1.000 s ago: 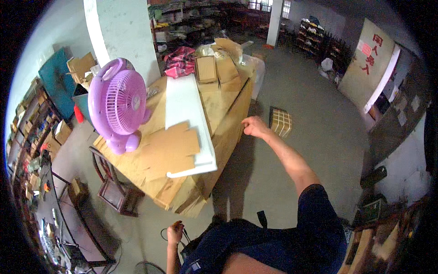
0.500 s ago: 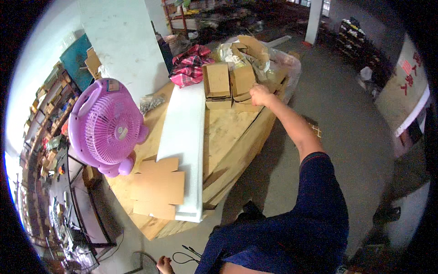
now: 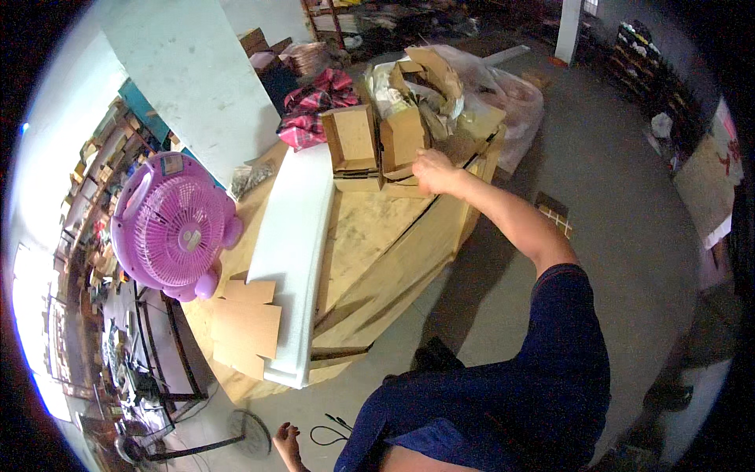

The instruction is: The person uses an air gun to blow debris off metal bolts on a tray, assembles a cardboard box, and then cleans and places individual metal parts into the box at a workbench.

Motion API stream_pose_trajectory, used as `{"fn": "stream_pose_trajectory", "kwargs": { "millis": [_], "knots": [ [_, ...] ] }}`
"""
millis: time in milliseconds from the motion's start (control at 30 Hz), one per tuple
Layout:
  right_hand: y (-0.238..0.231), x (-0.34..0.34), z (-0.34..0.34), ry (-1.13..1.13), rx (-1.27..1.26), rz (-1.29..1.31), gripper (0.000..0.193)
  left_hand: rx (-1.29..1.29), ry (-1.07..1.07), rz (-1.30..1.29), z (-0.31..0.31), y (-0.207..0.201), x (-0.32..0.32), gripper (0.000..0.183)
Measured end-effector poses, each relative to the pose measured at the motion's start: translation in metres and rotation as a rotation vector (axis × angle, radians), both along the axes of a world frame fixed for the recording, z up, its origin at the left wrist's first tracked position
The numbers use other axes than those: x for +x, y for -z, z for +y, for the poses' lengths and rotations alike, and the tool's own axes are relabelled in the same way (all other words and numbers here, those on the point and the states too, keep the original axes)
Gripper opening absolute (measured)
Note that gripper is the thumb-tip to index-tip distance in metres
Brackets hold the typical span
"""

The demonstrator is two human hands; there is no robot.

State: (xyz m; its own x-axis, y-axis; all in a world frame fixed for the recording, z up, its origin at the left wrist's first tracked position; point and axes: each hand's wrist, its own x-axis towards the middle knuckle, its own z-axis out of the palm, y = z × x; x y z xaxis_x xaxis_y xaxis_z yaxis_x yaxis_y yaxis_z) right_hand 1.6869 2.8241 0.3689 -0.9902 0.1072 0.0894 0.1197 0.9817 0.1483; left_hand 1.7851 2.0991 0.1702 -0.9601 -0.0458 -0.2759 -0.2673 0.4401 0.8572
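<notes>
Right hand (image 3: pixel 431 171) is at a cardboard box (image 3: pixel 403 140), upper centre of the frame.
Its fingers curl at the box's edge; whether they grip is unclear. Left hand (image 3: pixel 288 437), half-curled, hangs empty, lower left.

Open cartons (image 3: pixel 403 141): formed from matt cardboard
Purple fan (image 3: pixel 174 232): moulded in smooth plastic
Worktop (image 3: pixel 370 236): surfaced in grained wood
Plaid bundle (image 3: pixel 321 110): made of wrinkled cloth

Right arm (image 3: pixel 513 211) extends forward, elbow slightly bent. Right hand (image 3: pixel 434 171) has its back upward, fingers bent, fingertips obscured. Left hand (image 3: pixel 289 442) hangs low, fingers loosely curled.
</notes>
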Motion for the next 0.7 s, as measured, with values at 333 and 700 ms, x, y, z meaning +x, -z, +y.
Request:
{"fn": "stream_pose_trajectory", "kwargs": {
  "millis": [333, 700],
  "knots": [
    [-0.074, -0.076, -0.02, -0.106, -0.147, 0.422, 0.036, -0.084, -0.049, -0.025, 0.008, 0.009, 0.046, 0.026],
    [-0.078, -0.147, 0.013, 0.063, -0.501, 0.456, 0.062, 0.047, -0.341, -0.049, -0.042, 0.062, 0.145, 0.026]
  ]
}}
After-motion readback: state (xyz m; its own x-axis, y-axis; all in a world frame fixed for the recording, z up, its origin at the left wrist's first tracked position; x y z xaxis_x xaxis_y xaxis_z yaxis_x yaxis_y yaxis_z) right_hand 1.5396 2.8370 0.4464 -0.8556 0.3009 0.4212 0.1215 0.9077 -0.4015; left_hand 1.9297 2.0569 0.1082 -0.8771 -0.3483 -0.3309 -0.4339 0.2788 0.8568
